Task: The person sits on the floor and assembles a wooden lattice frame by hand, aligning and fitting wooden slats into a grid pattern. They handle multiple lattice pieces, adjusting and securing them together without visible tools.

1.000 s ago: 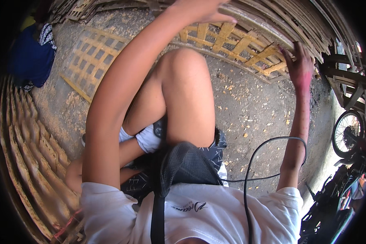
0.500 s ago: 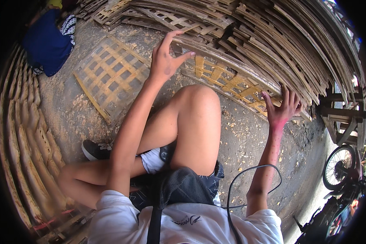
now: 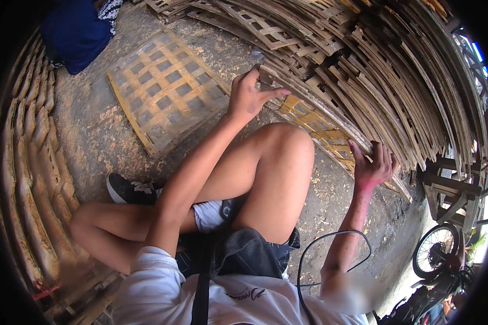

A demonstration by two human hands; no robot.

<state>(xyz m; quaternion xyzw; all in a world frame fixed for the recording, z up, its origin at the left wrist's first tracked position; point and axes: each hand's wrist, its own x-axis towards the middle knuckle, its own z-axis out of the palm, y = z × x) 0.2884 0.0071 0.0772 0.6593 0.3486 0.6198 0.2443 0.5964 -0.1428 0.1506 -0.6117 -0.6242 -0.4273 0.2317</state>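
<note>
A woven bamboo lattice panel (image 3: 302, 115) with a wooden frame stands tilted on its edge beyond my raised knee. My left hand (image 3: 249, 96) grips its upper left corner, the thumb on the near face and the fingers over the far side. Farther right, my right hand (image 3: 373, 167) holds the same top edge near the other end, its fingers curled behind and its wrist reddened. A second lattice panel (image 3: 165, 89), yellowish and square, lies flat on the ground left of my left hand. My knee and forearms hide part of the held panel's lower side.
Large piles of stacked lattice panels (image 3: 385, 81) rise at the back and right. Rows of wavy, curved sheets (image 3: 32, 179) line the left side. A person in dark blue (image 3: 76, 35) is at the far left. A motorbike (image 3: 436, 252) stands at the right, and a black cable (image 3: 303, 260) loops by my right arm.
The view has shifted, so the scene sits differently in the picture. Both hands keep their hold on the panel's top edge, and the panel's woven face shows more narrowly now.
</note>
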